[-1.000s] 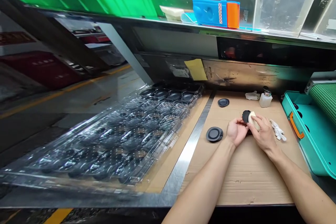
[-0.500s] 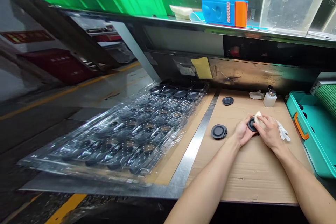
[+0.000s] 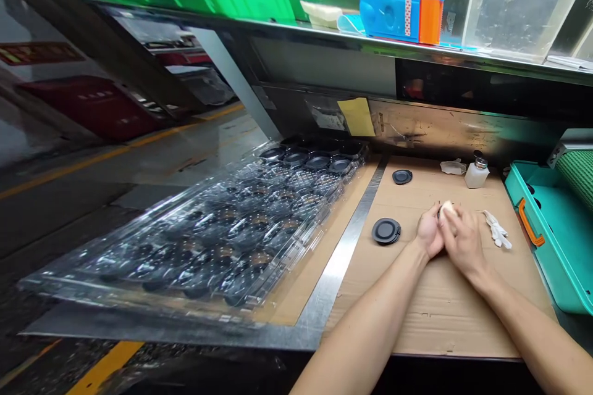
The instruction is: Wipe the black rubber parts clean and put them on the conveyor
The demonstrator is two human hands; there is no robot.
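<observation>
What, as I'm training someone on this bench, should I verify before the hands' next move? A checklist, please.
1. Right-hand grip on the off-white pad: ok.
2. Left-hand grip secure on something: cannot tell, its fingers are mostly hidden.
3. Nearer round black pieces stacked flat on the cardboard: ok.
4. Bottle upright: ok.
5. Hands gloved: not ok; both are bare, and a white glove lies on the cardboard.

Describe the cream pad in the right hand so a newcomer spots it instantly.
Find the cardboard right of the metal strip. Over it, the left hand meets the right hand, which partly covers the cream pad. Unlike the white glove lying to its right, the pad is yellower and held.
</observation>
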